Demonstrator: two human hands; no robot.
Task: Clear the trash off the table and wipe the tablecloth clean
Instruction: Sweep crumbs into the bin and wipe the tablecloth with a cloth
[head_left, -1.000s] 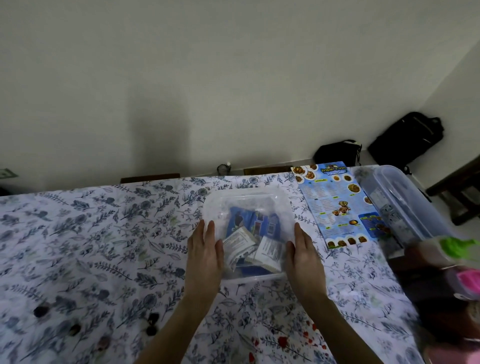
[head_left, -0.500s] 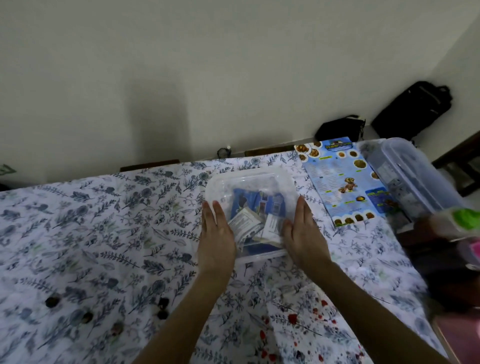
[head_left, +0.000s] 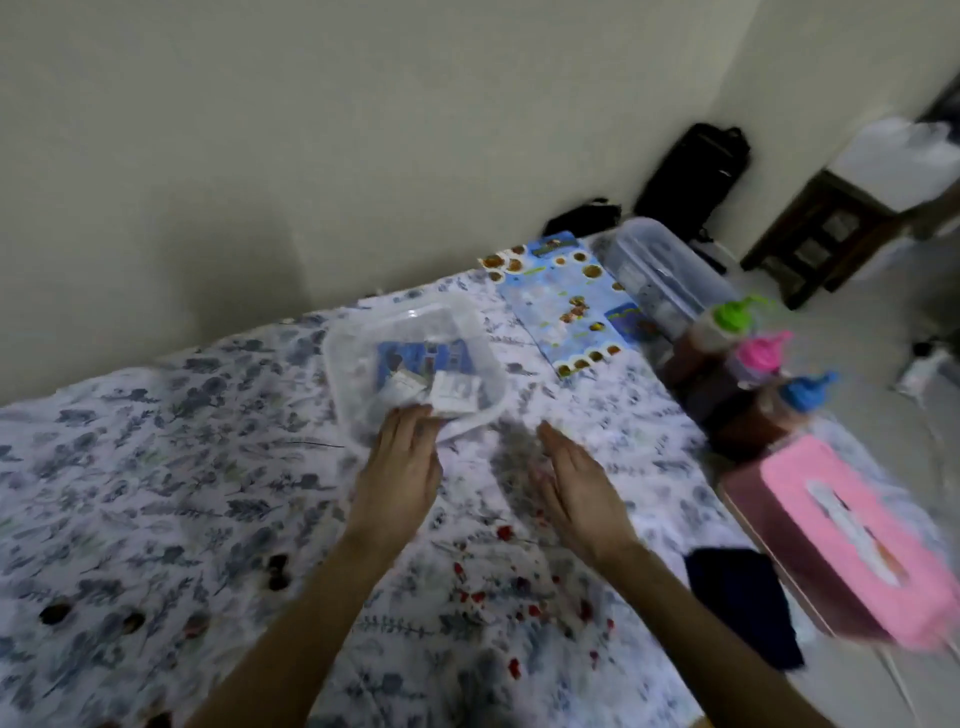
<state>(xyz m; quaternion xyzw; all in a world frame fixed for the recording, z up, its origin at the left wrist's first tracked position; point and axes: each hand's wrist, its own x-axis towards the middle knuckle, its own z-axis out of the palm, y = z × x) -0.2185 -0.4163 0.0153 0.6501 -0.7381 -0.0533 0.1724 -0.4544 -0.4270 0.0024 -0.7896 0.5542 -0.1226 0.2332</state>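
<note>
A clear plastic box (head_left: 348, 358) with blue and white packets inside sits on the floral tablecloth (head_left: 156, 483) near the far edge. My left hand (head_left: 400, 467) lies flat, fingers together, with its fingertips at the box's near rim. My right hand (head_left: 576, 488) is off the box, open and empty, just to its right above the cloth. Dark and red crumbs (head_left: 275, 571) are scattered over the near part of the cloth. The picture is blurred by motion.
A blue menu card (head_left: 556, 306) and a long clear lidded box (head_left: 660, 270) lie at the far right. Three bottles with green, pink and blue caps (head_left: 758, 358), a pink tissue box (head_left: 852, 545) and a dark cloth (head_left: 743, 597) stand along the right edge.
Both hands have come back from the sides of the clear box; the right one has let go and moved to the right. The view has swung to the right.
</note>
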